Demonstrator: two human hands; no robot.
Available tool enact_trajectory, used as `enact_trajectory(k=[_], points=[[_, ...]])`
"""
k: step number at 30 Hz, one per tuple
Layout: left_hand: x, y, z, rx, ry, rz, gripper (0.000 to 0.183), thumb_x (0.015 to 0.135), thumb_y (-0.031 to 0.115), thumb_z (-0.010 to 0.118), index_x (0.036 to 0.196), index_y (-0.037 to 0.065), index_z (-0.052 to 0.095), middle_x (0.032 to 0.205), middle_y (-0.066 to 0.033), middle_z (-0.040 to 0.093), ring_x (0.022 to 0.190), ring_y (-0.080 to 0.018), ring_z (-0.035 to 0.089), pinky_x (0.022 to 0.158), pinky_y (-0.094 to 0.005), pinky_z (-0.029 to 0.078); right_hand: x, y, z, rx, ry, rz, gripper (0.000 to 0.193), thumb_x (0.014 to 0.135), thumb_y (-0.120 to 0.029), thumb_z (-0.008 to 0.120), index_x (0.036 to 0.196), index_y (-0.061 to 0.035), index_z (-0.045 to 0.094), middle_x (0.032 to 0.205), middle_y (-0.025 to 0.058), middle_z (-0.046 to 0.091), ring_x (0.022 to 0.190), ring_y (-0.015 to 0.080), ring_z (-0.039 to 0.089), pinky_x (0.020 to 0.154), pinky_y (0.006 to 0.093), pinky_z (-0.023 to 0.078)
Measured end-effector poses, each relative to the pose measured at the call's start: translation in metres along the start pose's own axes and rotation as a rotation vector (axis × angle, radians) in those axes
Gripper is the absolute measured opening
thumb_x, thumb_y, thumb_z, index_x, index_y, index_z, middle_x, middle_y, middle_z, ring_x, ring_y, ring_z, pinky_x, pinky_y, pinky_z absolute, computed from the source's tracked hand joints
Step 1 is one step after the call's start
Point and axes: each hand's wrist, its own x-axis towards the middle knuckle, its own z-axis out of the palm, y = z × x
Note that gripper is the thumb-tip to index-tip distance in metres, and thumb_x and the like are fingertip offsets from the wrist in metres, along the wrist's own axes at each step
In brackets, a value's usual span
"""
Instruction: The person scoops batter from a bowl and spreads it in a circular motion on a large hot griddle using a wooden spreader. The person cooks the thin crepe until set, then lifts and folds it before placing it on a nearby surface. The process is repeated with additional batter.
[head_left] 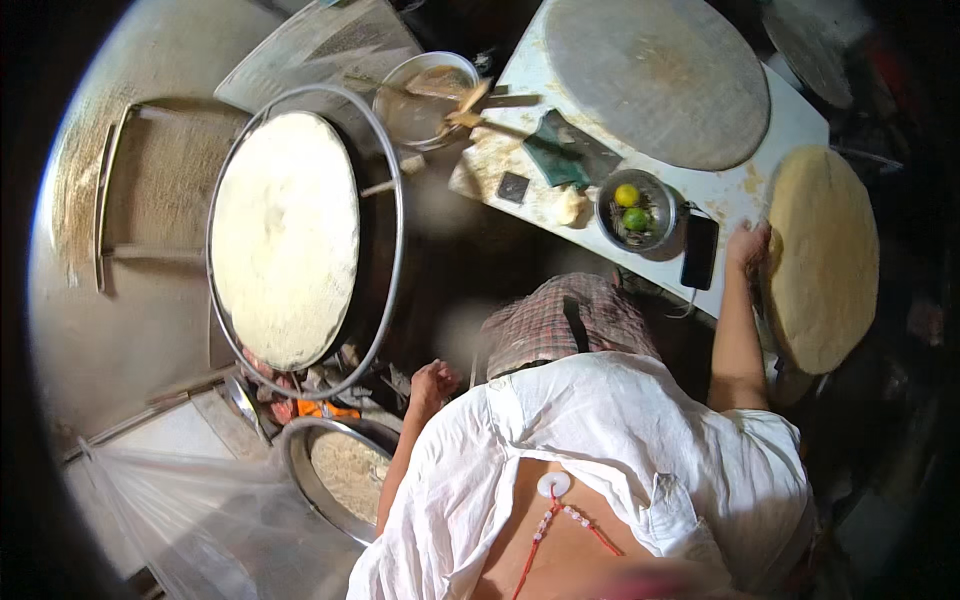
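Note:
My right hand is closed at the left rim of a large round tan disc, which hangs beside the right end of the white table. The disc looks like a big flatbread or a board; I cannot tell which. Low at my left side, my left hand holds nothing, its fingers loosely bent and a little apart. Beyond it, a wide round sheet of pale dough or batter lies inside a metal hoop. Close to my left forearm stands a metal pot with a pale, grainy filling.
A white table bears a round grey board, a bowl with yellow and green citrus fruit, a phone and a dark green cloth. A metal basin stands farther back. Clear plastic sheeting drapes at lower left.

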Motion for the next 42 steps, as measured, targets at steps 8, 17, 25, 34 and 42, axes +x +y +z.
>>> enact_trajectory(k=[8, 17, 25, 34, 42], points=[[-0.07, -0.032, -0.034, -0.03, 0.446, 0.079, 0.027, 0.094, 0.025, 0.049, 0.096, -0.001, 0.058, 0.081, -0.0131, 0.065, 0.069, -0.0253, 0.065, 0.063, -0.0359, 0.054, -0.156, -0.33, 0.03, -0.069, -0.855, -0.499, 0.064, 0.081, -0.032, 0.068, 0.133, -0.0042, 0.043, 0.134, 0.0191, 0.046, 0.124, 0.0361, 0.043, 0.103, 0.0502, 0.034], [-0.059, -0.025, 0.002, -0.331, 0.367, 0.267, 0.048, 0.097, 0.041, 0.041, 0.112, -0.003, 0.051, 0.094, -0.0174, 0.064, 0.078, -0.029, 0.064, 0.067, -0.0375, 0.053, -0.171, -0.333, 0.077, -0.324, -1.107, -0.573, 0.064, 0.081, -0.015, 0.064, 0.135, 0.0063, 0.036, 0.128, 0.0291, 0.048, 0.114, 0.0429, 0.051, 0.092, 0.0503, 0.044], [-0.007, 0.09, 0.003, -0.734, 0.849, 0.525, 0.058, 0.096, 0.052, 0.038, 0.097, -0.006, 0.044, 0.083, -0.0202, 0.063, 0.064, -0.0318, 0.064, 0.059, -0.0399, 0.055, -0.028, -0.368, 0.076, 0.174, -0.605, -0.569, 0.051, 0.094, -0.034, 0.053, 0.127, 0.0049, 0.047, 0.127, 0.0267, 0.05, 0.107, 0.0425, 0.055, 0.085, 0.0495, 0.047], [0.015, 0.116, 0.014, -0.889, 1.309, 0.624, 0.052, 0.096, 0.044, 0.045, 0.081, -0.006, 0.047, 0.064, -0.013, 0.051, 0.048, -0.025, 0.05, 0.044, -0.0372, 0.052, -0.158, -0.561, -0.048, 1.169, -1.312, -0.299, 0.045, 0.083, -0.011, 0.065, 0.121, -0.0026, 0.043, 0.11, 0.0123, 0.056, 0.08, 0.0217, 0.063, 0.047, 0.0312, 0.056], [-0.05, 0.161, -0.159, -0.786, 0.996, 0.695, 0.047, 0.095, 0.049, 0.046, 0.07, 0.009, 0.046, 0.049, 0.0001, 0.035, 0.04, -0.0162, 0.034, 0.04, -0.031, 0.034, -0.287, -0.617, -0.09, 0.929, -1.148, -0.69, 0.069, 0.08, -0.01, 0.062, 0.137, 0.0044, 0.027, 0.115, 0.0228, 0.053, 0.081, 0.0274, 0.063, 0.048, 0.0311, 0.054]])
